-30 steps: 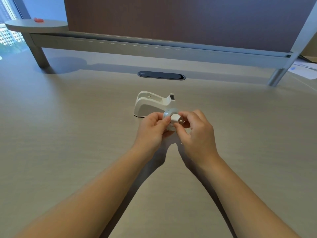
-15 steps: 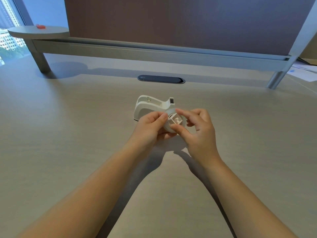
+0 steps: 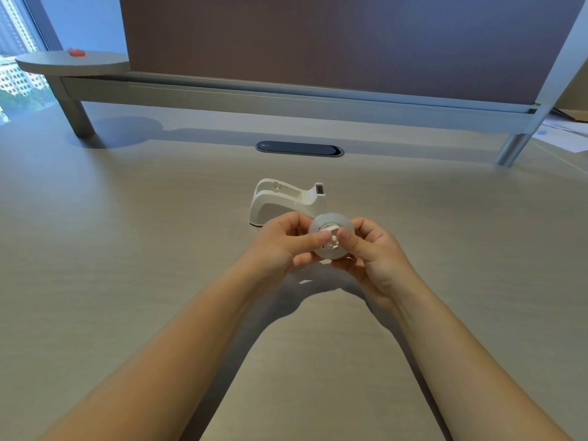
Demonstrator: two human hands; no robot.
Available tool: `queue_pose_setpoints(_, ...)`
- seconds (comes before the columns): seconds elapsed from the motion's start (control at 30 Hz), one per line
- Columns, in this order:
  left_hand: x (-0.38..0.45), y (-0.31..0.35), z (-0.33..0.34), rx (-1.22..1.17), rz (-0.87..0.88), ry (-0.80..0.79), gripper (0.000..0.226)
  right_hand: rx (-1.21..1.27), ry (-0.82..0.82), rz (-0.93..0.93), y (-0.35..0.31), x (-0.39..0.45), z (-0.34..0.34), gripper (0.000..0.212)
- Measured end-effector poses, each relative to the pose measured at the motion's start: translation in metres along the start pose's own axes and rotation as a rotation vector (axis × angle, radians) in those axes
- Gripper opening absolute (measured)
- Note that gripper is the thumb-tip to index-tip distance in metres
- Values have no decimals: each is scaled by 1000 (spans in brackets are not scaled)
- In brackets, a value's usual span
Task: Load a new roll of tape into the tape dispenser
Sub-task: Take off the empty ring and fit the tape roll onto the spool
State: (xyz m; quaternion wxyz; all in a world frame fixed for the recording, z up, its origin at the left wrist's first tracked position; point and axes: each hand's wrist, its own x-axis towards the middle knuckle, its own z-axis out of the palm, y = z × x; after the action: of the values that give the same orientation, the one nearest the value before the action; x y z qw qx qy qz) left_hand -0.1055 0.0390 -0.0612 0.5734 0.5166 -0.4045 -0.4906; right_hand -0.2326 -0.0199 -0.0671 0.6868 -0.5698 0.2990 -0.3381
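Observation:
A white tape dispenser [image 3: 280, 200] stands on the desk, its roll bay showing no roll, cutter end to the right. Just in front of it, above the desk, I hold a translucent tape roll [image 3: 331, 221] with a white hub [image 3: 331, 240] sitting in its centre. My left hand [image 3: 283, 246] grips the roll from the left, thumb pressed on the hub. My right hand [image 3: 370, 249] grips it from the right, thumb also on the hub. The roll's flat face points toward me.
The pale wood desk [image 3: 127, 265] stretches to both sides. A dark oval cable grommet [image 3: 299, 148] lies behind the dispenser. A raised shelf [image 3: 286, 97] and brown partition run along the back. Papers [image 3: 563, 135] lie at far right; a small red object [image 3: 76, 53] sits on the shelf's left end.
The white hub, held at the roll's opening a second ago, now sits inside the roll's centre. Both thumbs have moved onto the hub and the roll's face has turned toward me.

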Motion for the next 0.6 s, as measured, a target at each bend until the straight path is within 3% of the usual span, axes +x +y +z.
queue_pose_setpoints(0.2, 1, 3, -1, 40, 52, 20, 11, 124, -16, -48, 6, 3, 2, 33)
queue_pose_setpoints(0.33, 3, 1, -1, 119, 118, 76, 13, 67, 42, -104, 7, 3, 4, 21)
queue_pose_setpoints(0.6, -3, -2, 7, 260, 268, 213, 8, -1, 64, -140, 10, 4, 5, 16)
